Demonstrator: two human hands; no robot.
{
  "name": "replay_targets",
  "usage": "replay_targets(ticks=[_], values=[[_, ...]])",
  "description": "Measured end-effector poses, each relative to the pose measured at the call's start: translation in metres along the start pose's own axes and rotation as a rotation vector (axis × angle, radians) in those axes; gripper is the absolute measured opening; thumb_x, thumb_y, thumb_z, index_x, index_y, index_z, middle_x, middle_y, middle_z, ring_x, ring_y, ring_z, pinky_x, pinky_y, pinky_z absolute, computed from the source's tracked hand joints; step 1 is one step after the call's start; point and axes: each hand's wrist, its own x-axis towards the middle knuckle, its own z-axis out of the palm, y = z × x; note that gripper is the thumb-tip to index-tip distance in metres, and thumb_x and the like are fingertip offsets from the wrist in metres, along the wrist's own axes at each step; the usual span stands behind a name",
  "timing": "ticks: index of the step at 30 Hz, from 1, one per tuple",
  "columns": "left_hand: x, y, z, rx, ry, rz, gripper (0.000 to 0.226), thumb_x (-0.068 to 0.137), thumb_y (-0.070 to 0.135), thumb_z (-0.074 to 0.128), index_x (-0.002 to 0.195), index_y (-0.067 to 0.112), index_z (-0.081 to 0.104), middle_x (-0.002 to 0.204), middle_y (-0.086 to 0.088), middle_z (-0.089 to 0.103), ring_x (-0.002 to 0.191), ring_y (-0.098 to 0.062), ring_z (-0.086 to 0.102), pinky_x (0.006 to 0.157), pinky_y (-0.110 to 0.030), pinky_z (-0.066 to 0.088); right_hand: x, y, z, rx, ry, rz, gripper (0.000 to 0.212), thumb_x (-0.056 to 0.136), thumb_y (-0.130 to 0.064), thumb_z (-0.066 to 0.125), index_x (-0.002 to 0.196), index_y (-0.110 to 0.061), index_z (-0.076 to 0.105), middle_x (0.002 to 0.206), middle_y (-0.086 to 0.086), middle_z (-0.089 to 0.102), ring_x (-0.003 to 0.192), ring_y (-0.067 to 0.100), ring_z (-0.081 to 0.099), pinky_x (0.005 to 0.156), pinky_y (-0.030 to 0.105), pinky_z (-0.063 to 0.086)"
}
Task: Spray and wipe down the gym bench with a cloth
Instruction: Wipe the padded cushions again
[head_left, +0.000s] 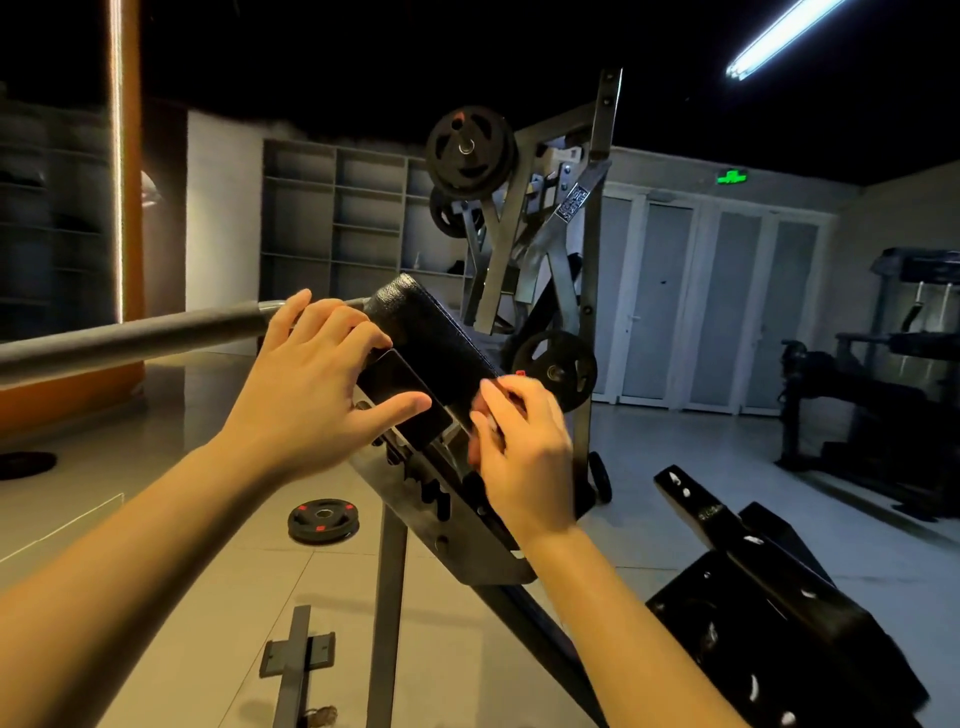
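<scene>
To your left a grey bar (130, 338) runs across, and below it a weight plate (323, 521) lies flat on the tiled floor (208, 597). Ahead you have grey shelving (358, 218), a plate-loaded rack (592, 291), and white doors (701, 306) under a green sign (732, 176).

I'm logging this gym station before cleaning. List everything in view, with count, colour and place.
Backrest pad: one, black, tilted on the frame, centre.
Flat slab: one, black, phone-like, at the pad's lower end.
Bar: one, grey, left.
Machine plates: three, black, mounted behind the pad.
Floor plates: two, black, floor left.
Seat pad: one, black, white-flecked, lower right.
Exit sign: one, green, above the doors.
Left hand: one, pinches the slab.
Right hand: one, blurred, beside the pad; grip unclear.
</scene>
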Motion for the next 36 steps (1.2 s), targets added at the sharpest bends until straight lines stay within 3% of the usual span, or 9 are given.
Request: replay_targets(ticks=[3,6,11,16,21,26,30,33,36], values=[[0.002,-0.002,-0.002,0.004,-0.011,0.003,0.084,0.086,0.091,0.025,0.122,0.025,0.065,0.130,0.001,0.062,0.132,-0.025,0.048,0.126,-0.052,0.015,0.038,-0.020,0.015,0.028,-0.017,-0.059,0.028,0.095,-0.010,0.071,0.123,-0.005,0.070,0.120,0.009,0.065,0.109,0.024,0.062,0.091,0.028,0.055],[0.001,-0.005,-0.003,-0.015,-0.008,0.012,0.081,0.087,0.090,0.028,0.123,0.028,0.065,0.130,0.003,0.062,0.132,-0.022,0.049,0.126,-0.051,0.017,-0.001,0.012,-0.008,-0.043,-0.063,-0.138,0.031,0.096,-0.012,0.071,0.126,-0.004,0.070,0.124,0.010,0.065,0.113,0.023,0.060,0.099,0.021,0.049],[-0.002,-0.004,0.002,-0.028,0.013,0.021,0.077,0.089,0.088,0.029,0.122,0.028,0.065,0.127,0.005,0.061,0.131,-0.021,0.047,0.127,-0.051,0.013,-0.064,0.055,-0.047,-0.129,-0.120,-0.093,0.033,0.091,-0.012,0.070,0.123,-0.002,0.071,0.119,0.011,0.066,0.110,0.019,0.060,0.087,0.035,0.061],[-0.002,-0.001,0.003,-0.017,-0.002,0.004,0.077,0.088,0.089,0.028,0.120,0.029,0.064,0.128,0.005,0.061,0.132,-0.021,0.046,0.128,-0.050,0.011,0.025,0.002,0.001,-0.022,-0.053,-0.149,0.028,0.093,-0.008,0.073,0.121,-0.003,0.072,0.118,0.011,0.067,0.109,0.023,0.063,0.096,0.021,0.050],[0.001,-0.005,-0.001,-0.025,-0.020,0.001,0.081,0.086,0.091,0.027,0.124,0.030,0.064,0.131,0.006,0.061,0.134,-0.019,0.046,0.128,-0.046,0.009,0.090,-0.018,0.016,-0.006,-0.110,-0.313,0.030,0.095,-0.009,0.071,0.124,-0.003,0.070,0.120,0.013,0.065,0.111,0.027,0.061,0.097,0.032,0.054],[0.000,-0.010,-0.001,-0.041,-0.009,0.020,0.082,0.086,0.091,0.024,0.125,0.031,0.064,0.131,0.007,0.061,0.135,-0.019,0.048,0.128,-0.047,0.010,-0.012,0.059,-0.042,-0.129,-0.147,-0.266,0.031,0.100,-0.015,0.064,0.127,-0.002,0.068,0.125,0.011,0.063,0.114,0.024,0.060,0.093,0.037,0.058],[-0.002,-0.006,0.002,-0.051,0.015,0.011,0.081,0.087,0.090,0.024,0.122,0.029,0.065,0.129,0.005,0.061,0.134,-0.021,0.046,0.127,-0.043,0.002,-0.061,0.085,-0.075,-0.200,-0.245,-0.187,0.035,0.099,-0.024,0.057,0.125,-0.003,0.069,0.121,0.007,0.062,0.110,0.020,0.059,0.085,0.038,0.061],[-0.002,-0.002,0.002,-0.039,-0.005,0.008,0.080,0.087,0.090,0.023,0.122,0.029,0.064,0.129,0.005,0.061,0.133,-0.021,0.046,0.127,-0.043,0.001,-0.017,0.053,-0.049,-0.144,-0.174,-0.150,0.029,0.096,-0.015,0.067,0.122,-0.003,0.071,0.118,0.010,0.066,0.109,0.022,0.061,0.093,0.030,0.057],[-0.001,-0.002,-0.001,-0.027,-0.021,0.005,0.080,0.087,0.091,0.024,0.122,0.031,0.063,0.129,0.007,0.060,0.132,-0.019,0.046,0.127,-0.041,0.001,0.053,0.005,-0.007,-0.061,-0.135,-0.231,0.028,0.093,-0.009,0.071,0.121,-0.003,0.072,0.117,0.011,0.066,0.107,0.024,0.062,0.095,0.027,0.053]])
